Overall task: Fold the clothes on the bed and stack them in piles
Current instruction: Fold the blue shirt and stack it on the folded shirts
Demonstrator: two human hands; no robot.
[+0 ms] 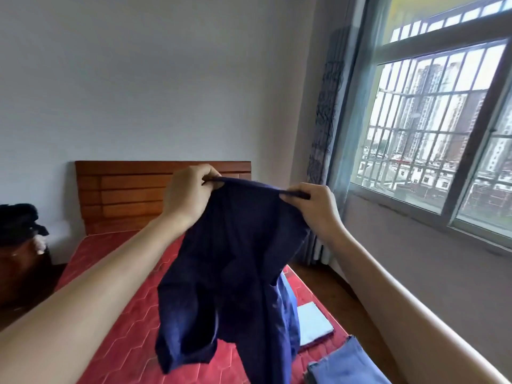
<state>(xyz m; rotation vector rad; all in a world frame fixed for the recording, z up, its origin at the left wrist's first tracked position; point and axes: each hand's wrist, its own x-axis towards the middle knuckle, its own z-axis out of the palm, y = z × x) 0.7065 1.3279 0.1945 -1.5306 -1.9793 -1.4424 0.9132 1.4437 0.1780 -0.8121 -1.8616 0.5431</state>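
Holding up a dark navy blue cloth garment point(232, 261), the person pinches its top edge, with the left hand point(188, 195) on one corner and the right hand point(313, 209) on the other. Both hands are curled tight on the cloth. It hangs in the air above the big red patterned mattress point(116, 314), and its lower part is bunched.

It might land crooked, because the bottom is twisted and one side hangs lower. A thin pinch could also slip, and then a corner would drop. The swinging cloth could brush the folded light blue cloth point(313, 322) and the folded mid-blue cloth point(352, 367) lying near the right edge of the bed and mess them up.

I cannot tell if it is a shirt or shorts. The bright blue cloth point(288, 306) behind it is mostly hidden. The mid-blue cloth is cut off at the bottom
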